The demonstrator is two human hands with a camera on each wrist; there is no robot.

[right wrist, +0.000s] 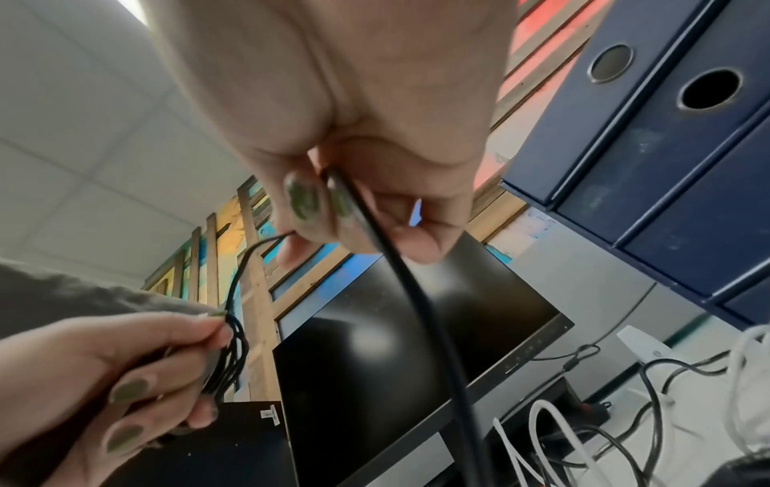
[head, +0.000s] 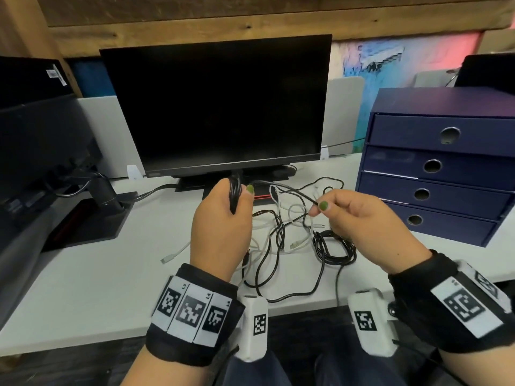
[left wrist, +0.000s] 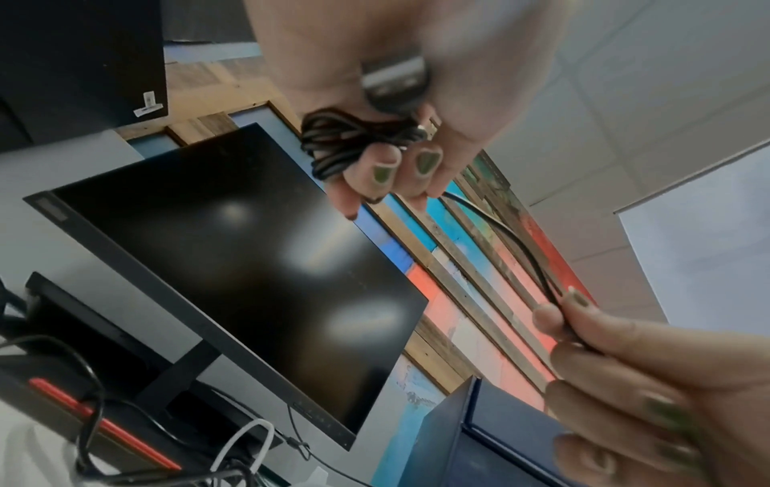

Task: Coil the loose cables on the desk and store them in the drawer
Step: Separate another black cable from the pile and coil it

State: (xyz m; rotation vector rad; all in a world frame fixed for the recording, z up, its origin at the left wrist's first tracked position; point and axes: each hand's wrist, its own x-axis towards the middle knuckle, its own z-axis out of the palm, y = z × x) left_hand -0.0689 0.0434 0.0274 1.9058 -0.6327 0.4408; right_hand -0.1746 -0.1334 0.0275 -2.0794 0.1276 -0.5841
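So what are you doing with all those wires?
A person is winding up a black cable. The left hand grips the loops made so far, and the right hand pinches the loose length, holding it out to the side. More black and white cables lie tangled on the white desk in front of the monitor. The blue drawer box on the right has all its drawers shut, so nothing is being stored yet.

black cable (head: 234, 195): smooth rubbery | desk (head: 83, 274): matt white | wall (head: 250, 26): rough wood

light: even, indoor | glare: monitor (left wrist: 233, 273) screen | blur: wrist views' near hands | edges: bowed
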